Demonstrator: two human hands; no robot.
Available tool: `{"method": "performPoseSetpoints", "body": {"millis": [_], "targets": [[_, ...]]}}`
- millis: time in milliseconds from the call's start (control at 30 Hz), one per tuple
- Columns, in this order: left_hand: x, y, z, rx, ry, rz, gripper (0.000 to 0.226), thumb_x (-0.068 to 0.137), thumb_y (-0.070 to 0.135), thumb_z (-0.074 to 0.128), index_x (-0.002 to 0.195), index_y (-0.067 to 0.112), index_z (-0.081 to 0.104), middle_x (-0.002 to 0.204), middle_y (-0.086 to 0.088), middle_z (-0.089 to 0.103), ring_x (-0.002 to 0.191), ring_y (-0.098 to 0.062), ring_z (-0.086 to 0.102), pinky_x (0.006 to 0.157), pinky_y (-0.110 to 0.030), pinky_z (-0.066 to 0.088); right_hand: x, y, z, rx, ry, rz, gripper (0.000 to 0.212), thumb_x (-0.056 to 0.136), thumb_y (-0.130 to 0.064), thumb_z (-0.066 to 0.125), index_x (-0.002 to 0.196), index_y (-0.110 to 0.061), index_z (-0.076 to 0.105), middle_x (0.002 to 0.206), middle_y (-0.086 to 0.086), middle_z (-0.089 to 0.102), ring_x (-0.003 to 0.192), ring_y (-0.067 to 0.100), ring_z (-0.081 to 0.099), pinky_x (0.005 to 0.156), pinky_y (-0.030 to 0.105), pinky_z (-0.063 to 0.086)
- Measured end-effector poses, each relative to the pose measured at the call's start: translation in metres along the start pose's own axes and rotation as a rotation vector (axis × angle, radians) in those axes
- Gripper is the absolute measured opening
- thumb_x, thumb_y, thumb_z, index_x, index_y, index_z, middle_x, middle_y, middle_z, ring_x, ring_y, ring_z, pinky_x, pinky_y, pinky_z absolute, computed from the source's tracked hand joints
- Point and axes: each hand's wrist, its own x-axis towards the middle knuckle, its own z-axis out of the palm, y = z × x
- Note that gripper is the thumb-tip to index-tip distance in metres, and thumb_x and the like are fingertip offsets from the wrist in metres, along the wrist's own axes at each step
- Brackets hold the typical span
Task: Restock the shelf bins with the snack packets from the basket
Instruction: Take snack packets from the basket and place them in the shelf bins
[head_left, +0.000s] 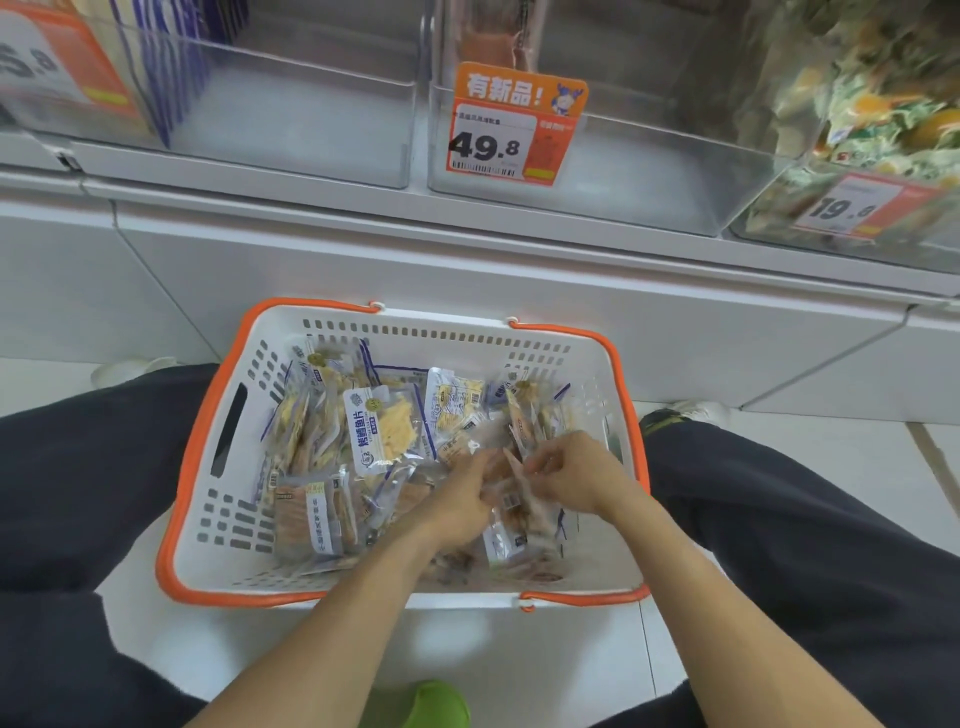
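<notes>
A white basket with an orange rim (218, 415) stands on the floor between my knees, full of several clear snack packets (384, 426) with yellow and brown contents. Both hands are down inside it at the right. My left hand (462, 499) and my right hand (571, 473) pinch a clear packet of brownish snacks (511, 499) between them, fingers curled on its edges. Above, a clear shelf bin (623, 171) with a 49.8 price tag (498, 140) holds little, and the bin to its left (311, 124) has blue-edged packets at its left side.
A bin at the right (857, 119) is packed with green and orange packets behind a 19.8 tag. The white shelf base (467, 270) runs behind the basket. My dark-trousered legs flank the basket; a green shoe (431, 706) shows at the bottom.
</notes>
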Motion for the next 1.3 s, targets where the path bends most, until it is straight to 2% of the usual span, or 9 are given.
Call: {"method": "performPoseSetpoints", "body": {"millis": [100, 233, 433, 733, 867, 967, 1100, 1200, 1300], "targets": [[-0.002, 0.005, -0.021, -0.103, 0.061, 0.083, 0.043, 0.104, 0.025, 0.05, 0.146, 0.026, 0.038, 0.135, 0.011, 0.051, 0.121, -0.01, 0.052, 0.085, -0.019, 0.045, -0.001, -0.004, -0.02, 0.512, -0.092, -0.008, 0.013, 0.086, 0.004, 0.064, 0.095, 0.0, 0.073, 0.086, 0.019, 0.07, 0.079, 0.024, 0.063, 0.076, 0.038, 0.055], [-0.008, 0.01, -0.049, -0.301, 0.085, 0.138, 0.008, 0.094, 0.029, 0.063, 0.097, 0.023, 0.068, 0.092, 0.012, 0.073, 0.087, -0.002, 0.068, 0.096, -0.043, 0.053, 0.006, -0.006, -0.039, 0.891, 0.064, -0.01, 0.017, 0.087, 0.007, 0.061, 0.101, 0.007, 0.072, 0.099, 0.024, 0.07, 0.089, 0.029, 0.064, 0.084, 0.039, 0.054], [-0.021, 0.021, -0.068, -0.565, 0.074, 0.207, 0.034, 0.087, 0.026, 0.067, 0.118, 0.013, 0.063, 0.098, -0.004, 0.076, 0.088, -0.032, 0.073, 0.082, -0.045, 0.06, 0.016, -0.023, -0.033, 1.274, 0.142, -0.086, 0.028, 0.088, -0.005, 0.07, 0.111, 0.009, 0.067, 0.103, 0.022, 0.07, 0.092, 0.032, 0.068, 0.081, 0.039, 0.059], [-0.061, 0.046, -0.151, -0.276, 0.187, 0.254, 0.023, 0.087, 0.01, 0.074, 0.109, 0.015, 0.069, 0.098, -0.007, 0.077, 0.076, -0.033, 0.074, 0.076, -0.042, 0.062, -0.02, -0.083, -0.049, 0.61, 0.015, -0.427, 0.03, 0.084, -0.017, 0.079, 0.108, 0.0, 0.07, 0.099, 0.01, 0.077, 0.087, 0.03, 0.075, 0.075, 0.04, 0.062], [-0.087, 0.066, -0.205, -0.313, 0.287, 0.294, 0.043, 0.072, 0.02, 0.08, 0.107, -0.001, 0.066, 0.093, -0.02, 0.075, 0.071, -0.034, 0.071, 0.066, -0.042, 0.06, -0.026, -0.126, -0.049, 0.678, 0.124, -0.525, 0.032, 0.079, -0.013, 0.082, 0.103, 0.004, 0.069, 0.092, 0.018, 0.076, 0.084, 0.037, 0.074, 0.08, 0.053, 0.061], [-0.104, 0.088, -0.246, -0.338, 0.527, 0.396, 0.042, 0.07, 0.017, 0.082, 0.105, 0.0, 0.065, 0.087, -0.021, 0.074, 0.068, -0.025, 0.07, 0.069, -0.038, 0.058, -0.025, -0.177, -0.043, 0.701, 0.355, -0.654, 0.032, 0.08, -0.013, 0.083, 0.098, 0.006, 0.064, 0.085, 0.019, 0.074, 0.079, 0.037, 0.073, 0.076, 0.057, 0.059], [-0.119, 0.103, -0.307, 0.065, 1.098, 0.627, 0.039, 0.08, 0.016, 0.082, 0.113, 0.022, 0.062, 0.108, 0.002, 0.067, 0.096, -0.008, 0.065, 0.085, -0.019, 0.05, -0.027, -0.26, -0.047, 0.423, 0.742, -1.015, 0.021, 0.088, -0.016, 0.077, 0.083, -0.017, 0.056, 0.08, -0.01, 0.066, 0.074, 0.003, 0.062, 0.065, 0.016, 0.049], [-0.126, 0.091, -0.35, 0.482, 1.407, 0.644, 0.048, 0.084, 0.015, 0.077, 0.128, 0.014, 0.056, 0.123, -0.009, 0.057, 0.116, -0.026, 0.051, 0.1, -0.032, 0.038, -0.018, -0.316, -0.064, 0.312, 0.928, -1.227, 0.015, 0.091, -0.011, 0.073, 0.087, -0.016, 0.059, 0.083, -0.004, 0.06, 0.074, 0.006, 0.054, 0.068, 0.011, 0.04], [-0.124, 0.069, -0.375, 0.634, 1.446, 0.503, 0.059, 0.081, 0.018, 0.079, 0.133, 0.008, 0.053, 0.127, -0.016, 0.053, 0.122, -0.034, 0.043, 0.104, -0.046, 0.034, 0.0, -0.36, -0.079, 0.241, 0.91, -1.218, 0.011, 0.09, -0.011, 0.072, 0.091, -0.01, 0.061, 0.088, 0.0, 0.064, 0.077, 0.012, 0.056, 0.069, 0.019, 0.044]]}}
